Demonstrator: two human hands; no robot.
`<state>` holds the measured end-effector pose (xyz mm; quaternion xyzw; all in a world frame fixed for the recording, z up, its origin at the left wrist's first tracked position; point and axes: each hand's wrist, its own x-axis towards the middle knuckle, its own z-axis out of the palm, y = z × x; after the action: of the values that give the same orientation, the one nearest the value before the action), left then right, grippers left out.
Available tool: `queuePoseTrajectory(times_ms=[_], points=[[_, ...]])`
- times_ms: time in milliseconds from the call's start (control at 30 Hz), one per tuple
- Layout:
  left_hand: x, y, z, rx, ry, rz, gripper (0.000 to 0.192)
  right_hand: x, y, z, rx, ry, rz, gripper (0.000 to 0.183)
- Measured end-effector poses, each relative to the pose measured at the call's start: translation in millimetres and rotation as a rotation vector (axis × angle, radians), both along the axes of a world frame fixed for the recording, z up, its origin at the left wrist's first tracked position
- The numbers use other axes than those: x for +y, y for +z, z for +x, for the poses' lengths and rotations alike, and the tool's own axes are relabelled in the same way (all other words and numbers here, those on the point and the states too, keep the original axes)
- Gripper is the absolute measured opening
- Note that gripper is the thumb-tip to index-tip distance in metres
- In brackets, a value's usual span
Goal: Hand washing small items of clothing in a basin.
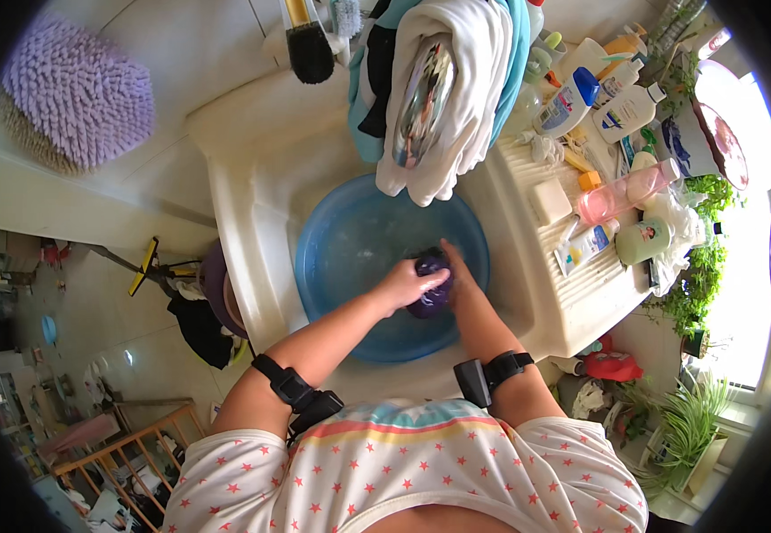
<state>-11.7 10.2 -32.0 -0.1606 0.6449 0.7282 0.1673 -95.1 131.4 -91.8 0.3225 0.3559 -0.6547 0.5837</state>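
Note:
A blue plastic basin (338, 266) stands in a cream laundry sink (232, 220) and holds cloudy water. Over its right half, my left hand (404, 285) grips a dark purple, wet, shiny bundle (430, 293), thumb across its front. On the bundle's right side is my right hand (457, 266), its fingertips pointing up; how firmly it holds is partly hidden. What the bundle is made of cannot be told for sure. A black piece shows at its upper edge.
White towels (448, 133) hang over the basin's far rim. At right, the ribbed washboard ledge (572, 286) carries a soap bar (550, 202), a tube (585, 246) and several bottles. A black-bristled brush (310, 53) lies beyond the sink. A purple bucket (215, 286) stands at left.

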Motion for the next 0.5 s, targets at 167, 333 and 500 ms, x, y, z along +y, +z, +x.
queuePoseTrajectory(times_ms=[167,333,500], points=[[40.6,38.9,4.7,0.285,-0.135,-0.597,0.037,1.7,13.6,10.8,0.085,-0.057,-0.178,0.037],[47.9,31.9,7.1,0.511,-0.079,-0.836,0.030,2.2,-1.3,28.4,0.194,-0.248,-0.282,0.033],[29.4,23.8,-14.6,0.408,-0.050,-0.999,0.025,10.6,-26.8,39.7,0.286,-0.442,-0.312,0.031]])
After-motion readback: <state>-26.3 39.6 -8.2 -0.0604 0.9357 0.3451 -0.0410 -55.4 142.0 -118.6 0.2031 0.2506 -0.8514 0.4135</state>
